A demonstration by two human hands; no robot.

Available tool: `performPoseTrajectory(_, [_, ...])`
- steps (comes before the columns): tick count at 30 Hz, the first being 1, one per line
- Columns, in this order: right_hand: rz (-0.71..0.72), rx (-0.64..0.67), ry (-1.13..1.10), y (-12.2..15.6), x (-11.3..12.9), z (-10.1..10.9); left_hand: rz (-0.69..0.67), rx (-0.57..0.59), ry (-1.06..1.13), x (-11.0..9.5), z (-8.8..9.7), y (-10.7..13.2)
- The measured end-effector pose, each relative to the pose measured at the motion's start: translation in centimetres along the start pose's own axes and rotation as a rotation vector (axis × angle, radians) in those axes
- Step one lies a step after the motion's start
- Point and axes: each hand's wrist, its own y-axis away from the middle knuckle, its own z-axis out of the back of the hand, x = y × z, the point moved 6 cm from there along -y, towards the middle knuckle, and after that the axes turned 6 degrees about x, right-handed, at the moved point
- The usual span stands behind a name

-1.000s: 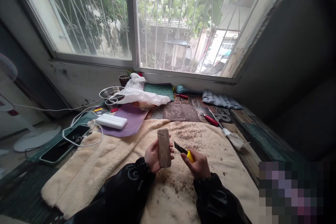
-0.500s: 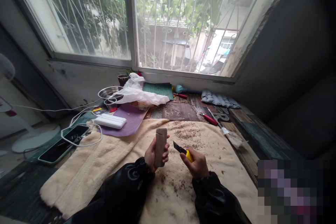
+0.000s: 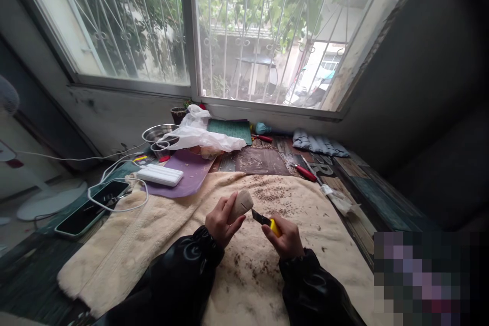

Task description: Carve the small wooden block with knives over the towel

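Wooden block and knife, both in hand, over a cream blanket.

Left hand (image 3: 220, 220): fingers closed round a pale wooden block (image 3: 240, 204), held tilted above the cream blanket (image 3: 160, 234), rounded end pointing up and to the right; right hand (image 3: 287, 238): closed on the yellow handle of a knife (image 3: 266, 221), dark blade aimed at the block, tip just beside its lower edge, contact not clear; blanket: strewn with fine wood chips around both hands; off the blanket's far left corner, a purple mat (image 3: 191, 175) bearing a white power bank (image 3: 160, 175); left of the blanket, a phone (image 3: 89, 209) with a white cable (image 3: 114, 183); beyond the mat, a steel bowl (image 3: 157, 134) and a white plastic bag (image 3: 200, 135); beyond the blanket's far right edge, a red-handled tool (image 3: 305, 173).
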Motion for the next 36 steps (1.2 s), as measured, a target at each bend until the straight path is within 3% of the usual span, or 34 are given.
performPoseTrajectory(3, [0.019,0.043,0.006,0.0,0.0,-0.4,0.028,0.01,0.056,0.0,-0.1,0.1])
performPoseTrajectory(7, [0.041,0.075,0.001,0.0,0.1,-0.7,0.011,0.022,0.286,-0.1,-0.1,-0.1])
performPoseTrajectory(12, [0.05,0.151,0.007,-0.1,0.5,-0.8,-0.031,0.159,0.519,-0.5,-0.1,-0.6])
performPoseTrajectory(20, [0.049,0.254,-0.052,-0.1,0.4,-1.5,-0.091,0.25,0.35,-1.9,0.9,-0.5])
performPoseTrajectory(25, [0.079,0.299,-0.01,0.0,0.8,-1.6,-0.032,0.232,0.309,-1.6,0.7,-0.6])
performPoseTrajectory(36, [0.077,0.246,0.045,0.1,1.1,-1.6,0.112,0.212,0.531,-0.8,0.2,-0.3])
